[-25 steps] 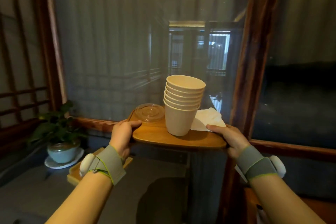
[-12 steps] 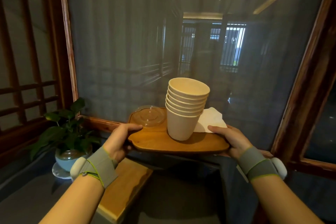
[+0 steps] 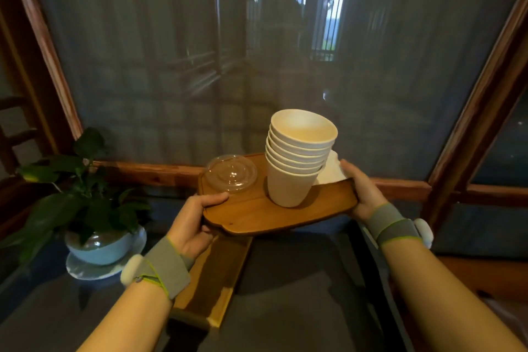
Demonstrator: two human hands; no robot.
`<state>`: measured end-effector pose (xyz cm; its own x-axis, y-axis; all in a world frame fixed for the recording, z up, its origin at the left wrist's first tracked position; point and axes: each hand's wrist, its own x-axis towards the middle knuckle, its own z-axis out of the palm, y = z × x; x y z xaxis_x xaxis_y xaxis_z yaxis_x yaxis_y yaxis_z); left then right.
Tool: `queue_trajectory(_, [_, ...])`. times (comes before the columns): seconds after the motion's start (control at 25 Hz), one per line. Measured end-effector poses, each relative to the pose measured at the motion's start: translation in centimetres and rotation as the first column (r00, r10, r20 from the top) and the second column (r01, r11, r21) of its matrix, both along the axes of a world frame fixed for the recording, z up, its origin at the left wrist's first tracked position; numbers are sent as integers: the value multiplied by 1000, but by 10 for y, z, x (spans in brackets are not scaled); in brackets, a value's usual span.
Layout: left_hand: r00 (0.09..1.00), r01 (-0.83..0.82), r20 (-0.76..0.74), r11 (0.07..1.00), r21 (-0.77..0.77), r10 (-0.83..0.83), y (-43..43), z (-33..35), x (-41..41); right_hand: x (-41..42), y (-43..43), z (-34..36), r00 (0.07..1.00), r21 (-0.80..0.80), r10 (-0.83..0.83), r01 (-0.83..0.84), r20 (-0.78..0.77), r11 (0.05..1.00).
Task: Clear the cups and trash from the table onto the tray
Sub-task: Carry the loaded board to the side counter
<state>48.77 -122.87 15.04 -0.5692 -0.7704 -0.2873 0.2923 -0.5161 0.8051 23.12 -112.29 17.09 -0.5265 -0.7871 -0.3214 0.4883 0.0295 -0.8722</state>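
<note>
I hold a wooden tray (image 3: 257, 214) in the air in front of me. My left hand (image 3: 194, 223) grips its left end, thumb on top. My right hand (image 3: 358, 194) grips its right end. On the tray stands a stack of several cream paper cups (image 3: 297, 163), leaning slightly to the right. A clear plastic lid (image 3: 231, 174) lies at the tray's far left corner. A white napkin (image 3: 331, 171) lies behind the cups, partly hidden by them and by my right thumb.
A low wooden table (image 3: 211, 280) stands below the tray over a dark cushion (image 3: 285, 294). A potted plant in a blue bowl (image 3: 94, 246) sits at the left. A curtained window with a wooden frame (image 3: 154, 177) is straight ahead.
The view has swung left and down. The tray has dropped lower and tilted, with its right end farther from me. The low table now shows beneath it.
</note>
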Motion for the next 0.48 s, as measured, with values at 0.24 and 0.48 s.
queue_trajectory(0.24, [999,-40,31,989,141,36,11,-69,0,36,13,-94,972,-64,-22,38,235,997])
queue_trajectory(0.48, [996,22,81,983,184,-38,33,-133,6,49,24,-147,971,44,-56,47,232,998])
